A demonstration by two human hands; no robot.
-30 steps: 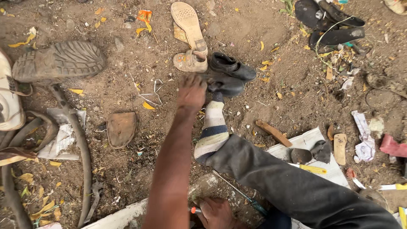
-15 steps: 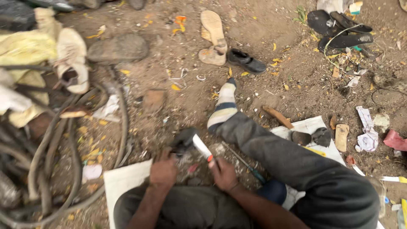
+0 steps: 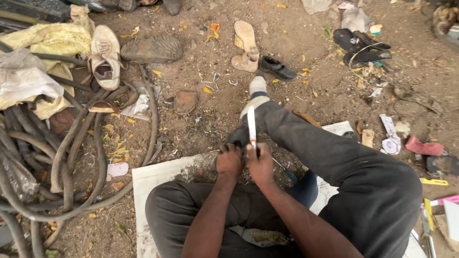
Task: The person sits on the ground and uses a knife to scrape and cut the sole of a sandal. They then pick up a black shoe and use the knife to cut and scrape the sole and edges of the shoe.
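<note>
Both hands, left hand (image 3: 229,161) and right hand (image 3: 260,165), now meet, fingers clenched on the white-handled tool (image 3: 251,125), raised upright

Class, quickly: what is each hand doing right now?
Left hand: closed on a dark shoe at the knee.
Right hand: closed around a white-handled tool, pointing up.

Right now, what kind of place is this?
Likely an outdoor, ground-level shoe-repair spot on bare dirt. Loose footwear lies about: a white sneaker, a black shoe, a tan sandal. Coiled rubber hoses pile at one side, and both hands work a dark shoe.
</note>
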